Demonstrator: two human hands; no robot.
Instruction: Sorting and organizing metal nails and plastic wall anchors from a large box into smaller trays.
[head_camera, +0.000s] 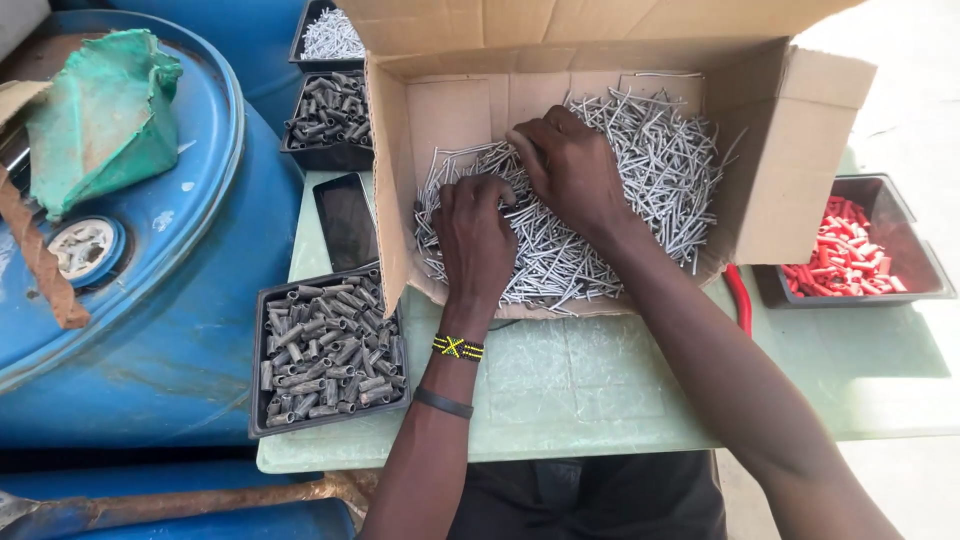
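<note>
A black tray of dark metal sleeves (328, 350) is seen nearest, on the pale green table (600, 385). Beyond it, the left hand (475, 240) and right hand (572, 165) are laid palm-down on the heap of silvery wire pins (660, 170) inside the open cardboard box (800, 160). The fingers are curled into the pins; whether any are gripped cannot be told.

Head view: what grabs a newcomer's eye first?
The open cardboard box at centre, full of thin grey metal pins, with the left hand and right hand both pressed into the heap. Then the big blue drum at left, and the tray of red sleeves at far right.
</note>
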